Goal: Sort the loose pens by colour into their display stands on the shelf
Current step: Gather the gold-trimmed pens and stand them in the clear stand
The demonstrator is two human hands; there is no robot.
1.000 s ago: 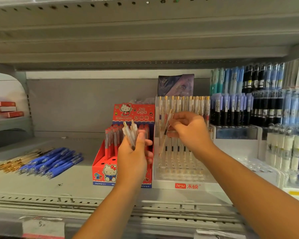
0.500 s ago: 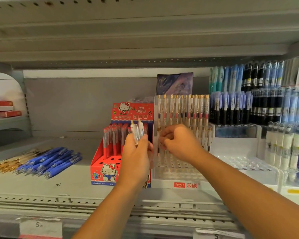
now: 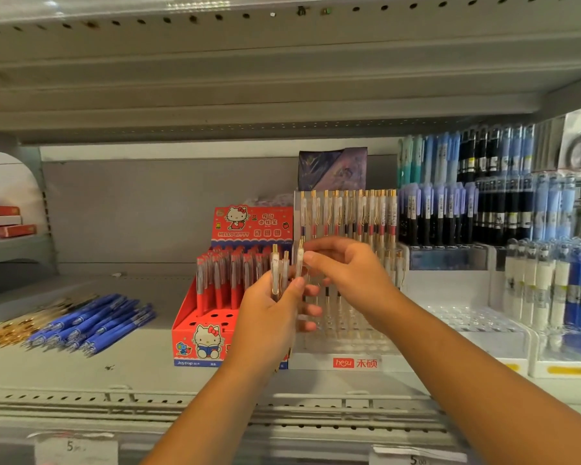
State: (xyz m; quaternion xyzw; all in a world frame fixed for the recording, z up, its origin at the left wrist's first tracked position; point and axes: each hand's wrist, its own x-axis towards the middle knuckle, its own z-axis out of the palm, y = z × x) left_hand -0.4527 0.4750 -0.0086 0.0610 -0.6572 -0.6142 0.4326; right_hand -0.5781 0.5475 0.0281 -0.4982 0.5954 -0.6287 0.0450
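Left hand (image 3: 265, 317) grips upright pen bundle (image 3: 276, 276). Right hand (image 3: 353, 273) pinches one pen (image 3: 299, 261) at its right side. Stand (image 3: 316, 362) just behind, mid-shelf. Pen axis vertical like the slots; right hand nearer.

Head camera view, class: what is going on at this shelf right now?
A person is sorting pens at a shop shelf. The left hand grips a bunch of clear pens, and the right hand pinches one pen beside that bunch, in front of the clear stand. Loose blue pens lie on the shelf left of the red stand, not yet sorted.
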